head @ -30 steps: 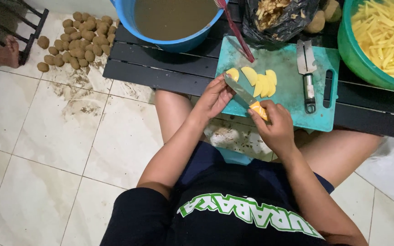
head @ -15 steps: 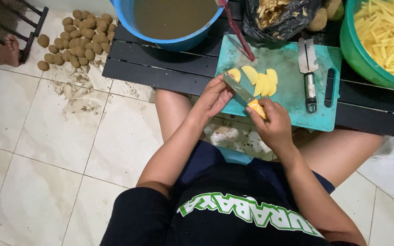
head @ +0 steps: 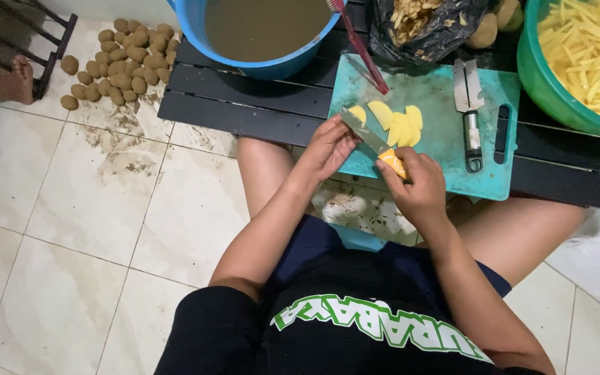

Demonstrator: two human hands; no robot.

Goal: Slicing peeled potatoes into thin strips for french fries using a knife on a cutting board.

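Pale floor tiles (head: 71, 208), smeared with dirt, fill the left half of our view; a low black slatted table (head: 244, 104) crosses the top. On it lies a teal cutting board (head: 439, 149), and our hands meet at its near left corner.

Our right hand (head: 418, 184) is wrapped tight round the orange handle of a knife (head: 373, 142) — the grey blade runs up and left across the board's corner. Our left hand (head: 328, 146) sits on the other side of the blade, fingers curled down against the board's edge beside a small potato piece (head: 359, 113); we cannot tell whether the fingers pinch it or only steady it. The two hands are close but not touching, with the blade between them.

Just right of the blade, a fan of yellow potato slices (head: 401, 125) lies flat on the board, overlapping one another. Further right on the board rests a metal peeler (head: 468, 111), lengthwise, apart from the slices.

Around the board:
- blue bucket (head: 196, 28) of murky brown water, behind the board to the left
- red-handled utensil (head: 362, 48) leaning from the bucket onto the board's far edge
- black bag of peelings (head: 425, 24) behind the board
- green basin (head: 543, 83) holding cut potato sticks (head: 592, 48), far right
- heap of unpeeled potatoes (head: 119, 66) on the floor, upper left — another person's bare foot (head: 12, 80) near it.
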